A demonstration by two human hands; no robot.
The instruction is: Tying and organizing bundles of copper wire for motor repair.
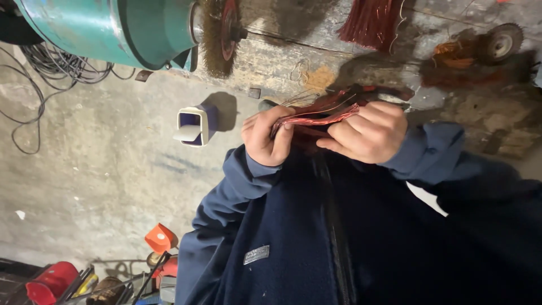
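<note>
Both hands are clamped on a bundle of copper wire [316,116], held up close to the chest of a dark blue fleece jacket [316,243]. The left hand [266,135] is wrapped around one end with the fingers curled over it, and the right hand [370,133] is fisted on the other end, so the two hands sit just beside each other with the reddish strands running between them. A few loose strands poke out past the knuckles.

Behind them there's a teal grinder [118,28] with a wire brush wheel [217,34] on its shaft, sitting on a grubby wooden surface [282,62]. More copper wire [370,22] lies fanned out further along, plus a small wheel [499,40] near the far end. A little white and blue box [195,125] sits on the concrete floor [101,181], with black cable [39,73] looping nearby and red tools [53,279] down in the corner.
</note>
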